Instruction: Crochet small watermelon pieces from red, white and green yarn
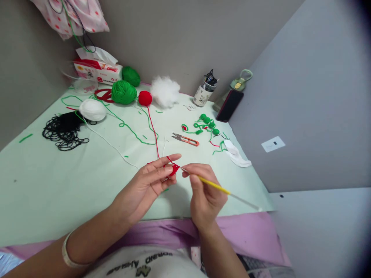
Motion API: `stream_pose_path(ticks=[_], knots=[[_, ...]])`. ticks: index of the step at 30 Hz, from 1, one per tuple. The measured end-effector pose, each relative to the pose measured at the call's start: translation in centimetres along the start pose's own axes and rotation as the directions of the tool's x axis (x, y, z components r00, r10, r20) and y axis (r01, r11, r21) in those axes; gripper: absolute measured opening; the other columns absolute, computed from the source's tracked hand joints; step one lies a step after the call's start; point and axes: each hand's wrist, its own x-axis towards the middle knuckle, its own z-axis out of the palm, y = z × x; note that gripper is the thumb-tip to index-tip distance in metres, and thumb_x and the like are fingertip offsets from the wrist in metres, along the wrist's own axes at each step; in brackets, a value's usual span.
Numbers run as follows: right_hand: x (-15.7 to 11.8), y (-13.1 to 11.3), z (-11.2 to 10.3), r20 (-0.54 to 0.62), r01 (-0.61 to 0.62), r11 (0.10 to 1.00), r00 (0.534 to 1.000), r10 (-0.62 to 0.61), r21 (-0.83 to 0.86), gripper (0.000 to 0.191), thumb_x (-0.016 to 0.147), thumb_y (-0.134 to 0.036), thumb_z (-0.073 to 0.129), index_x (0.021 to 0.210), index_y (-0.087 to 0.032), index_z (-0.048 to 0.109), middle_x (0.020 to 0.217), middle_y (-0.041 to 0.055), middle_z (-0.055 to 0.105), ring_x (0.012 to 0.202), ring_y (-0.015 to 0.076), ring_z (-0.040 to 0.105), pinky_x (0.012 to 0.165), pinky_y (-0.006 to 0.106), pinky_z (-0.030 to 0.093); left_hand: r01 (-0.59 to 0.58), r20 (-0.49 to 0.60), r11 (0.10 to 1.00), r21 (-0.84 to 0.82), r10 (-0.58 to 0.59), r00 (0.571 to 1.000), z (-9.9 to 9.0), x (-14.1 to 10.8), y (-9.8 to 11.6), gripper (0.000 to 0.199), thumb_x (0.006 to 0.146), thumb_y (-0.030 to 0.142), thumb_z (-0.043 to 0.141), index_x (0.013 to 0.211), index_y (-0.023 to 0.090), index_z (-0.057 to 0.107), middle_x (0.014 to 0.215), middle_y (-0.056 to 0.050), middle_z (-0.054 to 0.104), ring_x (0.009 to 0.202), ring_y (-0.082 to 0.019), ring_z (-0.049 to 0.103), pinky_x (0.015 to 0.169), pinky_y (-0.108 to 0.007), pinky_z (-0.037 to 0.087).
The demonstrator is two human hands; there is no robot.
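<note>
Near the middle of the view, my left hand [147, 185] pinches a small red crocheted piece [174, 170] between thumb and fingers, with red yarn looped over its index finger. A red strand [157, 143] runs from there up to a red yarn ball [145, 98]. My right hand [205, 191] is closed round a crochet hook with a yellow grip [214, 185]. The hook's tip meets the right edge of the red piece. Orange-handled snips [189, 141] lie just beyond both hands.
Green balls [124, 92], white yarn [92, 109], black yarn [65, 129] and white stuffing [165, 92] lie at the back and left. Small green pieces [211, 125], a pen cup [203, 94], a phone [230, 105] and white cloth [236, 154] are at the right.
</note>
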Motion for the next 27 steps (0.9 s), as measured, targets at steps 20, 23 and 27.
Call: stream_pose_path(ticks=[20, 23, 27], knots=[[0.5, 0.1, -0.3, -0.062, -0.072, 0.997, 0.995, 0.074, 0.031, 0.022, 0.101, -0.017, 0.058, 0.105, -0.027, 0.077, 0.090, 0.0046, 0.070, 0.078, 0.0181, 0.067, 0.068, 0.034, 0.058, 0.004, 0.002, 1.000, -0.003, -0.004, 1.000, -0.1, 0.4, 0.0, 0.031, 0.083, 0.019, 0.083, 0.114, 0.015, 0.081, 0.081, -0.001, 0.067, 0.071, -0.010, 0.058, 0.075, -0.022, 0.050], [1.3, -0.2, -0.5, -0.017, -0.227, 0.934, 0.970, 0.241, 0.277, 0.021, 0.103, -0.024, 0.057, 0.095, -0.024, 0.076, 0.083, 0.0026, 0.068, 0.063, 0.0142, 0.062, 0.058, 0.031, 0.054, -0.064, -0.011, 0.995, 0.076, 0.065, 0.998, -0.2, 0.4, 0.4, 0.034, 0.083, 0.021, 0.083, 0.117, 0.018, 0.081, 0.081, 0.000, 0.066, 0.073, -0.009, 0.058, 0.075, -0.020, 0.050], [0.8, -0.5, 0.0, 0.095, -0.078, 0.997, 0.993, 0.077, 0.009, 0.023, 0.099, -0.015, 0.061, 0.108, -0.029, 0.078, 0.097, 0.0050, 0.074, 0.087, 0.0193, 0.070, 0.075, 0.035, 0.059, -0.204, -0.056, 0.946, 0.251, 0.224, 0.973, 0.2, 0.0, -0.3, 0.047, 0.081, 0.024, 0.086, 0.126, 0.028, 0.076, 0.084, 0.003, 0.068, 0.081, -0.012, 0.060, 0.079, -0.022, 0.049]])
